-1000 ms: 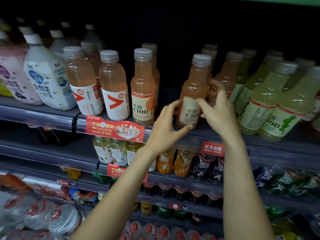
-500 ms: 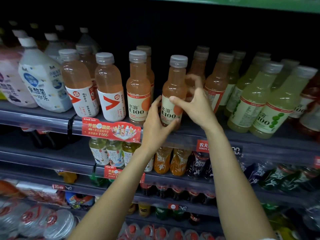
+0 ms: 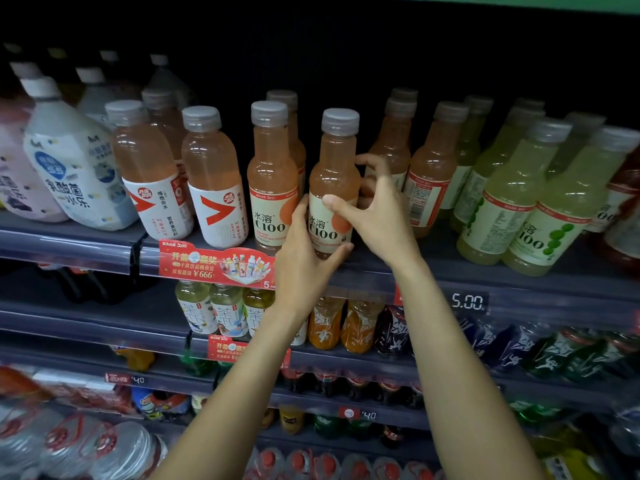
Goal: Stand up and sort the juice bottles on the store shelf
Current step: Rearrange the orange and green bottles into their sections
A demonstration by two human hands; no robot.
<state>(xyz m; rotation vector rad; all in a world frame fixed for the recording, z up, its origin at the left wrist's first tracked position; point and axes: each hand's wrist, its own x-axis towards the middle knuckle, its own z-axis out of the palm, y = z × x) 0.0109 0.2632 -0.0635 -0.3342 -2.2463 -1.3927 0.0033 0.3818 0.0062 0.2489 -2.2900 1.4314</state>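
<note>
Gripping one peach-coloured C100 juice bottle between them, both hands were curled round it: the left hand wrapped its lower label and base, the right hand pinched its label from the other side, thumb across the front. That bottle stood upright at the front edge of the shelf, just beside a matching C100 bottle to the left of the hands. Further left stood two bottles with red-arrow labels, while pale green bottles leaned to the right of the hands, with a red promotional tag below the left hand's side.
</note>
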